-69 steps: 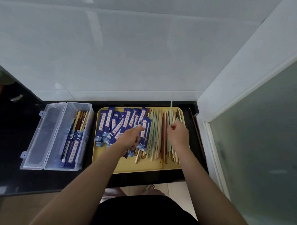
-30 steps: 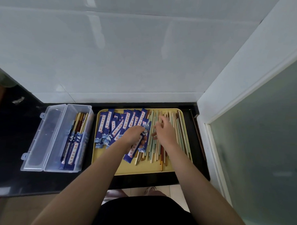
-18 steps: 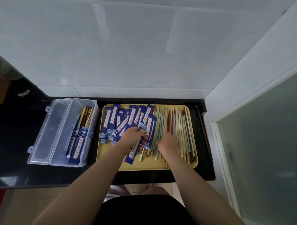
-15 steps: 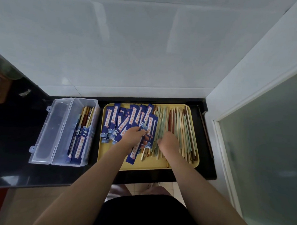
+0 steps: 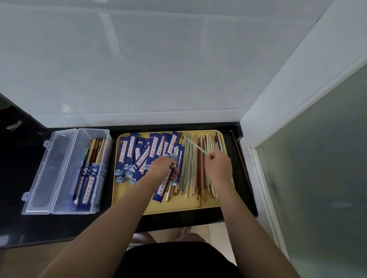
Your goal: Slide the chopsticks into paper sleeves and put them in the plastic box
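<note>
Black counter (image 5: pixel 15 174) held yellow tray (image 5: pixel 176 208). Your left hand (image 5: pixel 162 166) gripped blue paper sleeve (image 5: pixel 163 187); your right hand (image 5: pixel 218 165) pinched, apparently, pale green chopstick (image 5: pixel 194 144). Plastic box (image 5: pixel 73 170) lay left.

Right hand (image 5: pixel 218 166) pinches pale chopstick (image 5: pixel 193 145); left hand (image 5: pixel 162 166) grips blue sleeve (image 5: pixel 163 188) over tray (image 5: pixel 132 201).

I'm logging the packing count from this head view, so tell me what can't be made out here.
- Number of sleeved pairs in the plastic box: they overlap and its cloudy wall blurs them.
- Printed text on the paper sleeves: too small.
- What the left hand grips besides a sleeve: its own fingers cover it.
- Whether the right hand holds one pale chopstick or two: too thin.
- Small object on the counter, far left: blurred.
</note>
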The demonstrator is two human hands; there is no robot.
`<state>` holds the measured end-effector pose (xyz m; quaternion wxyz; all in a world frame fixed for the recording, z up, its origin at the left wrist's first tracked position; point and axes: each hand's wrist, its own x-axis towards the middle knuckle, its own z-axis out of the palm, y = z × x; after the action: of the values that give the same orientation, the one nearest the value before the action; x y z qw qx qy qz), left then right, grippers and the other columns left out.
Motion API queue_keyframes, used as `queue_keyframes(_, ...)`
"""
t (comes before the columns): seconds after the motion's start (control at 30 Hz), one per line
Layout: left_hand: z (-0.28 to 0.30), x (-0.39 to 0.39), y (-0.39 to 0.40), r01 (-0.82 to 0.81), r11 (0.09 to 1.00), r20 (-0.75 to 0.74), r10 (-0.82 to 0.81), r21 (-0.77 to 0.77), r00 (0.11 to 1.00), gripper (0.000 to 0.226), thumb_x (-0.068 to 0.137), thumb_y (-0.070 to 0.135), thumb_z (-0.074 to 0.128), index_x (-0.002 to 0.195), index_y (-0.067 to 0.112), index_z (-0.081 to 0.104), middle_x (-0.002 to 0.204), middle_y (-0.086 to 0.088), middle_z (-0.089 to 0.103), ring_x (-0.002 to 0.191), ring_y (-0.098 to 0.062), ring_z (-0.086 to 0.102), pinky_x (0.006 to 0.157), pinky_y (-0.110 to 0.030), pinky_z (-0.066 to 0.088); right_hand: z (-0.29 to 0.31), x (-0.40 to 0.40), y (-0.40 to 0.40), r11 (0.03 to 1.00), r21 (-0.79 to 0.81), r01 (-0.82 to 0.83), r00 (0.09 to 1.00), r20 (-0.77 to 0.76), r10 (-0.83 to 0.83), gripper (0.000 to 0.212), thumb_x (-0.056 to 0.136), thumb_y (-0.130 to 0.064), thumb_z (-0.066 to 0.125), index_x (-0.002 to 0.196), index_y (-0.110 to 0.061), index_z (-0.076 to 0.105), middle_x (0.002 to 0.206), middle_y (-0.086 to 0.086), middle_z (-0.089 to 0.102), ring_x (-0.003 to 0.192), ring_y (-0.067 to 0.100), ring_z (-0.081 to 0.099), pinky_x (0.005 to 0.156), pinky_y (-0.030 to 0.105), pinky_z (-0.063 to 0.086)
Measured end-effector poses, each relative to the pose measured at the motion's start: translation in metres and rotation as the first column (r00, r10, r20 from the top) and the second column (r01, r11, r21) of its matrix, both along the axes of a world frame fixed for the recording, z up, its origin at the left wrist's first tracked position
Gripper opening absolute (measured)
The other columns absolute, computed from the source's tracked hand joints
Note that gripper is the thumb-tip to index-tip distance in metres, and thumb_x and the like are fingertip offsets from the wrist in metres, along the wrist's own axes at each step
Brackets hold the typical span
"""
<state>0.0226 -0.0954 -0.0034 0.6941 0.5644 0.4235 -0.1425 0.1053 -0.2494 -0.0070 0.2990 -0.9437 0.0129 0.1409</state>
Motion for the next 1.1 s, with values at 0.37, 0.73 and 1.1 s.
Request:
queue_keyframes(0.37,0.004,0.004,-0.007,0.067,0.998,-0.014,-0.067,0.009,0.998,0.034,0.099,0.029,0.042,0.092,0.006,0.066,0.071,-0.012,0.059,0.058,-0.021,0.050,0.058,-0.032,0.042,0.062,0.033,-0.003,0.709,0.683,0.175,0.971,-0.001,-0.238,0.014,0.102,-0.018,0.055,0.107,-0.010,0.066,0.087,0.005,0.074,0.059,0.017,0.064,0.059,0.029,0.058)
queue_keyframes(0.73,0.008,0.000,-0.001,0.298,0.946,0.101,-0.311,0.124,0.945,0.041,0.101,0.028,0.033,0.088,0.004,0.063,0.085,-0.022,0.062,0.054,-0.022,0.049,0.057,-0.030,0.042,0.064,0.031,0.011,0.645,0.736,0.206,0.963,-0.035,-0.268,0.016,0.105,-0.018,0.052,0.110,-0.007,0.062,0.086,0.010,0.073,0.052,0.013,0.061,0.056,0.026,0.057)
queue_keyframes(1.1,0.013,-0.003,0.018,0.260,0.963,0.151,-0.268,0.070,0.952,0.030,0.099,0.023,0.039,0.088,0.005,0.060,0.074,-0.010,0.064,0.051,-0.016,0.050,0.055,-0.029,0.043,0.063,0.036,0.025,0.648,0.733,0.208,0.949,0.009,-0.316,0.015,0.105,-0.017,0.051,0.108,-0.007,0.061,0.083,0.012,0.073,0.049,0.012,0.059,0.053,0.025,0.055)
